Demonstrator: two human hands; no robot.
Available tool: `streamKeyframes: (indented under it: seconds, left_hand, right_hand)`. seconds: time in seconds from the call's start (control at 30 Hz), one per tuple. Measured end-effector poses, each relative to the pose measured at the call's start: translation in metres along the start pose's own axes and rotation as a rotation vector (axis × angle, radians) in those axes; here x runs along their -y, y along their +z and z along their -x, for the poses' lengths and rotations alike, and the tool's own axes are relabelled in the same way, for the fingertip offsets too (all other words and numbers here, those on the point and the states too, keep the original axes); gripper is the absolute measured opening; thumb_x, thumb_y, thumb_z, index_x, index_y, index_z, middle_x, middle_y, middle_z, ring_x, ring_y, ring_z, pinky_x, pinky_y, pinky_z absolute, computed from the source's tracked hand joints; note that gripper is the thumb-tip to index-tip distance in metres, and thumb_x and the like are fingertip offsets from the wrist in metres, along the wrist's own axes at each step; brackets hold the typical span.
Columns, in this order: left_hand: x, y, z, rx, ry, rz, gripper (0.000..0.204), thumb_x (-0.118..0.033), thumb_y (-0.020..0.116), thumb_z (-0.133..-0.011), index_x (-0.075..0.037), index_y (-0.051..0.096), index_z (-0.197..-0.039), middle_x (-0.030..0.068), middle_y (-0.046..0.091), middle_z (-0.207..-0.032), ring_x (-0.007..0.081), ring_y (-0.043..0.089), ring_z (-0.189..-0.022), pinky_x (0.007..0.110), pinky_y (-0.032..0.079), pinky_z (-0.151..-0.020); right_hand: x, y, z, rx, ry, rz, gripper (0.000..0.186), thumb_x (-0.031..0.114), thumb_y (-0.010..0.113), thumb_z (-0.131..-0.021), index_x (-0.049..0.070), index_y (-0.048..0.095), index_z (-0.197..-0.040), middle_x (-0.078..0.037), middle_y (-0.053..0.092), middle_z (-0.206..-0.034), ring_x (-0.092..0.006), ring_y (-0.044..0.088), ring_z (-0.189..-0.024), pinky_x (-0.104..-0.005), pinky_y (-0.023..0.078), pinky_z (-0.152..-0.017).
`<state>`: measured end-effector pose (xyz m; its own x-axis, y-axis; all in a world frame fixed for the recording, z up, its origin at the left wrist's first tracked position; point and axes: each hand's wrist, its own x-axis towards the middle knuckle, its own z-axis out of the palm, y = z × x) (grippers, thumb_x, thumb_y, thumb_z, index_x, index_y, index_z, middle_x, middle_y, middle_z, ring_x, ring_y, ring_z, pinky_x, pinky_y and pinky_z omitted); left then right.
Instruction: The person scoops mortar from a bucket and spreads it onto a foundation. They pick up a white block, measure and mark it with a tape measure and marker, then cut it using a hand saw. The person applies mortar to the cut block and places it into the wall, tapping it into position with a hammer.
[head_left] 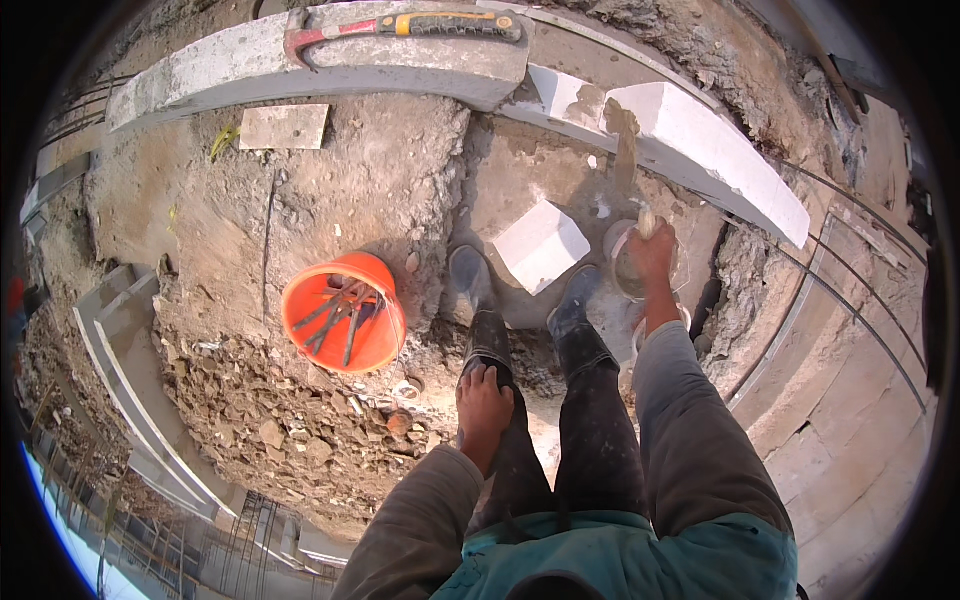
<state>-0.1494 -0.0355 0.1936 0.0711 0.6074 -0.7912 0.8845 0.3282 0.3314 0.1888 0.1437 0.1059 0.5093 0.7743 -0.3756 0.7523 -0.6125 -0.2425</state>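
My right hand (652, 256) is wrapped round the pale handle of a trowel (624, 150). Its blade looks coated in grey-brown mortar and reaches to the end of a long white block (700, 140). Beneath that hand stands a small bucket (622, 266), its contents partly hidden. My left hand (485, 405) lies on my left knee, fingers stretched and holding nothing. Between and ahead of my boots, a white block (543, 247) sits on the concrete. Mortar also smears the joint beside the shorter white piece (558, 95).
An orange bucket (300, 318) lies tilted at the left with several metal tools inside. A claw hammer (400, 28) rests on the far curved block (220, 72). Rubble (270, 430) covers the ground at lower left. Thin bars (860, 290) curve along the right.
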Motion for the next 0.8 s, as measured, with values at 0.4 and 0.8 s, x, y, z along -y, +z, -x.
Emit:
streamKeyframes:
  seconds: [0.4, 0.8]
  left_hand:
    - [0.018, 0.002, 0.005, -0.006, -0.002, -0.032, 0.048, -0.025, 0.063, -0.085, -0.006, 0.059, -0.128, 0.0144, 0.055, -0.135, 0.0352, 0.048, -0.129, 0.050, 0.038, -0.109]
    - [0.008, -0.001, -0.002, 0.002, -0.014, -0.042, 0.048, -0.026, 0.062, -0.085, -0.005, 0.060, -0.128, 0.0134, 0.054, -0.137, 0.0345, 0.048, -0.130, 0.049, 0.038, -0.109]
  right_hand:
    - [0.084, 0.036, -0.041, 0.027, 0.232, -0.213, 0.051, 0.026, 0.069, -0.086, -0.012, 0.054, -0.118, -0.035, 0.064, -0.109, -0.0466, 0.064, -0.106, -0.0484, 0.050, -0.090]
    - [0.074, -0.044, 0.027, -0.153, 0.095, -0.547, 0.043, 0.021, 0.071, -0.087, -0.006, 0.058, -0.119, -0.026, 0.066, -0.101, -0.0348, 0.067, -0.094, -0.0422, 0.050, -0.084]
